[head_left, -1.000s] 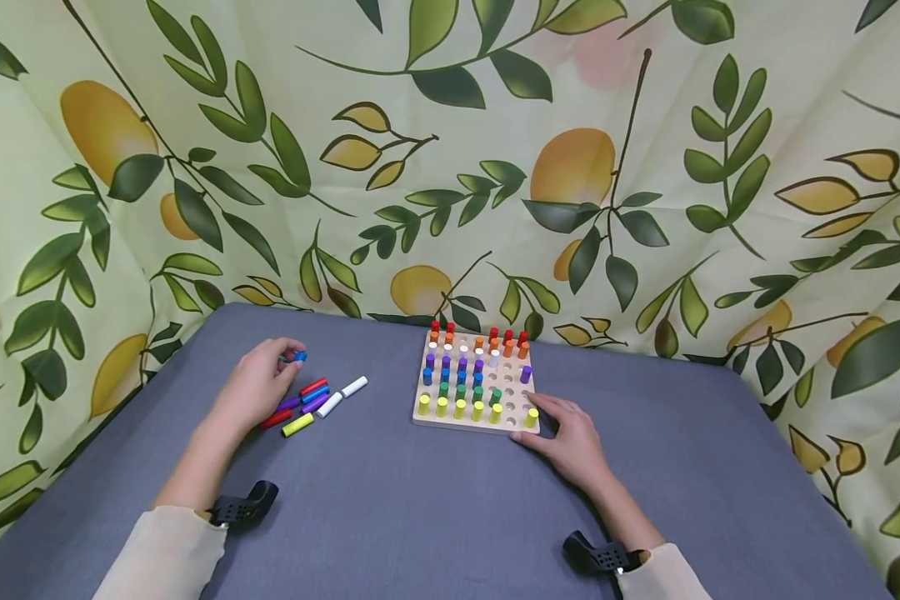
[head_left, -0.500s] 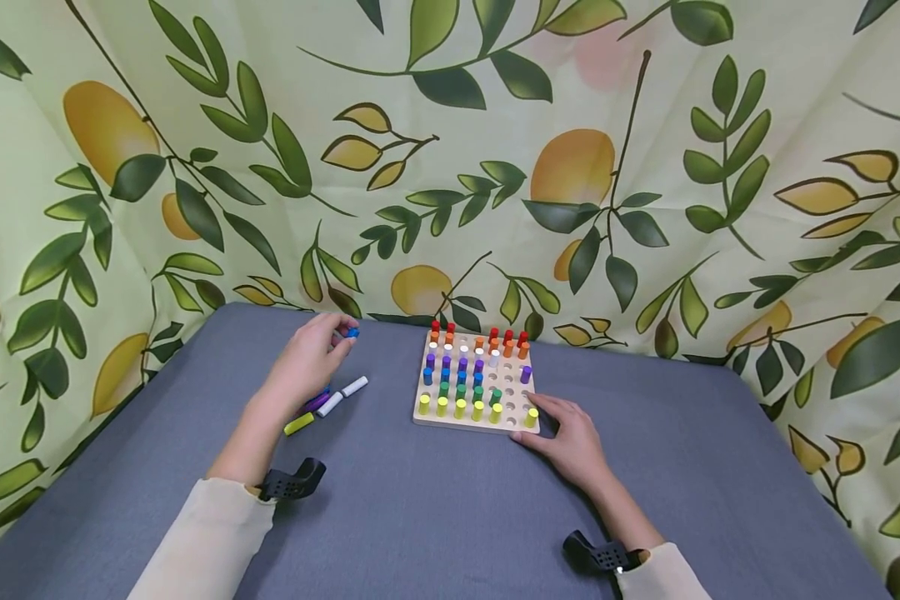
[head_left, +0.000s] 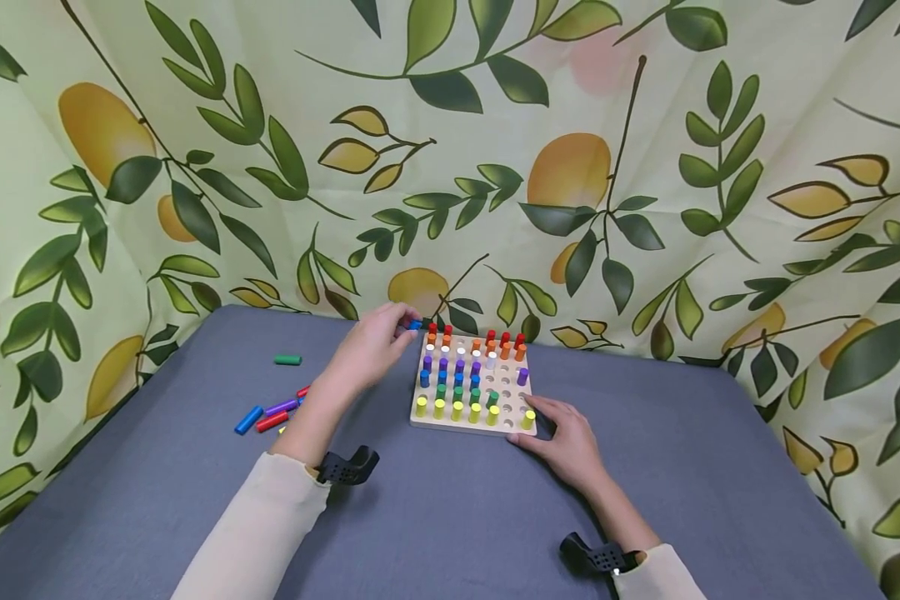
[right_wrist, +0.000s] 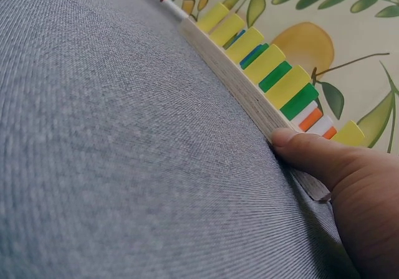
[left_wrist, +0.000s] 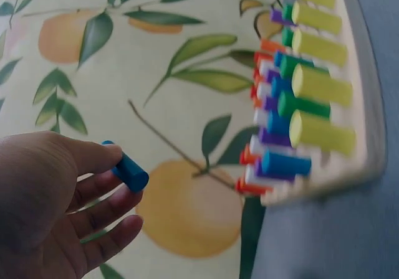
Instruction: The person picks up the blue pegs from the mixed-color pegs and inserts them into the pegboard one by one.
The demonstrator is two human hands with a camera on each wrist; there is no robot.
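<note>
My left hand point(head_left: 371, 346) pinches a blue peg point(left_wrist: 129, 170) between thumb and fingers, just off the back left corner of a wooden pegboard point(head_left: 457, 426). In the left wrist view, a gap separates the peg from the board. Rows of red, orange, white, purple, blue, green and yellow pegs stand in the board, with some bare holes toward its right side. At the front right corner, my right hand point(head_left: 570, 442) holds the board, its thumb pressed to the front edge, as the right wrist view shows. A yellow peg point(head_left: 528, 419) stands beside those fingers.
On the grey cloth to the left lie loose pegs: a blue one point(head_left: 248, 419), a red one point(head_left: 272, 421), a purple one point(head_left: 281, 407) and others partly behind the left forearm. A green peg point(head_left: 287, 360) lies farther back. Patterned curtain point(head_left: 435, 167) hangs behind the table.
My left hand has carried the blue peg rightward from the loose pegs to the board's back left corner, uncovering the green peg. The right hand and the board stay in place.
</note>
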